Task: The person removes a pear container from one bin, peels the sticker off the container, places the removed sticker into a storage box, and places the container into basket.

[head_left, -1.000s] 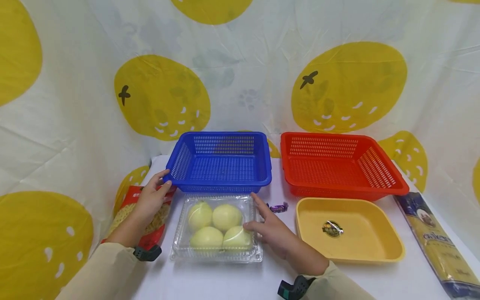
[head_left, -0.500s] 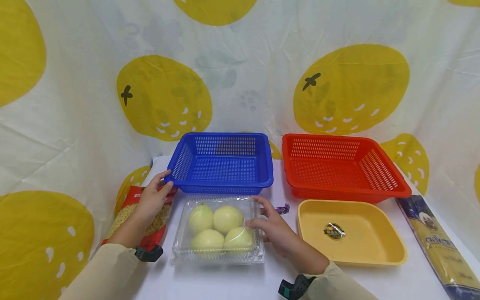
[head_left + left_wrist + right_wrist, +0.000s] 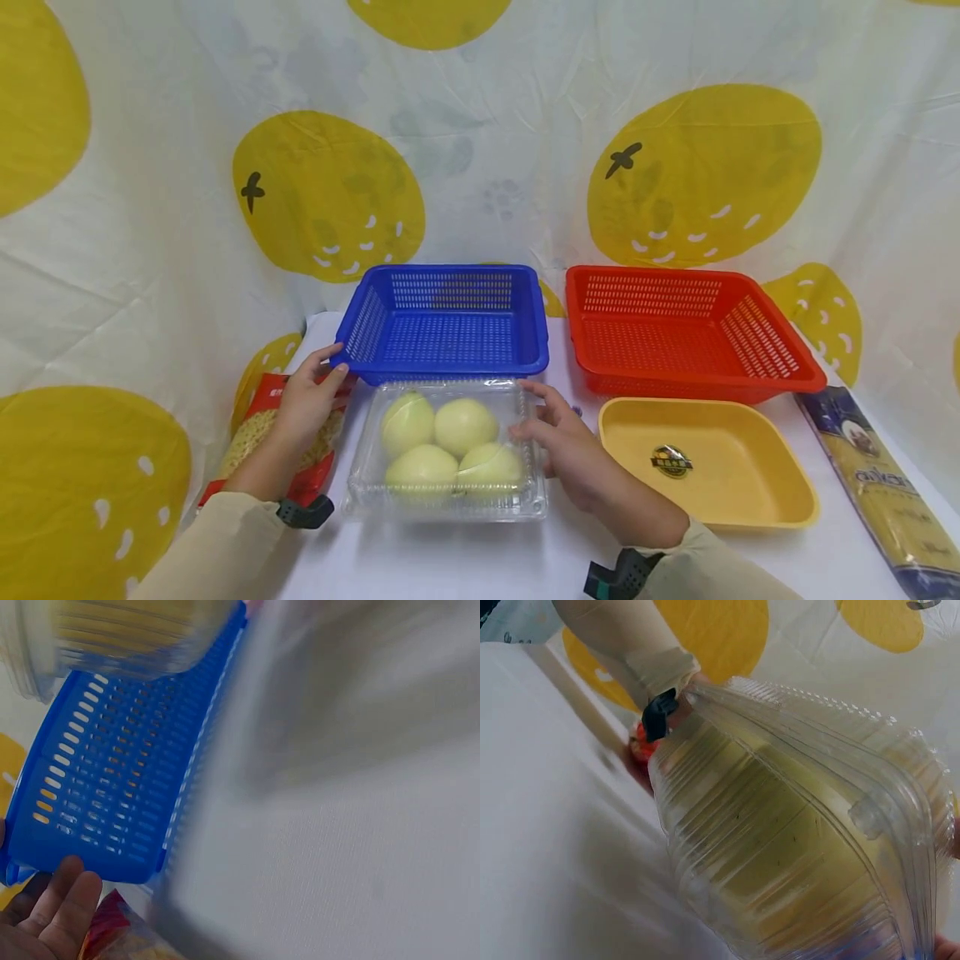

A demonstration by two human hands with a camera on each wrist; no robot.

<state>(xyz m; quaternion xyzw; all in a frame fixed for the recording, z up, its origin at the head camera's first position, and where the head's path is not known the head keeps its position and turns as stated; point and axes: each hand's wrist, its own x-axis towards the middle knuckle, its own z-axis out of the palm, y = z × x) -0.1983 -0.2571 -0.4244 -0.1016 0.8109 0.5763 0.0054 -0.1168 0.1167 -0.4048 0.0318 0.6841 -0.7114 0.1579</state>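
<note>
My right hand (image 3: 570, 454) grips the right side of a clear plastic clamshell box (image 3: 442, 507) holding several pale yellow-green fruits (image 3: 465, 427). The box is raised off the table; its ribbed underside fills the right wrist view, with fingertips (image 3: 946, 949) at its edge. Its far edge overlaps the front of a blue plastic basket (image 3: 442, 368) in the head view. My left hand (image 3: 300, 408) holds that basket by its front left corner, thumb and fingers at the rim. In the left wrist view the fingers (image 3: 71, 907) lie against the basket's corner, below the slotted wall.
A red basket (image 3: 697, 385) stands at the back right, a yellow tray (image 3: 735, 483) before it. A long blue-and-gold packet (image 3: 877, 492) lies far right. Under my left forearm is a red bag of pasta (image 3: 251, 429). A purple wrapped candy (image 3: 577, 411) is mostly hidden behind my right hand.
My right hand has lifted the clamshell box off the table and moved it slightly right and toward the blue basket. The left hand has stayed at the basket's corner.
</note>
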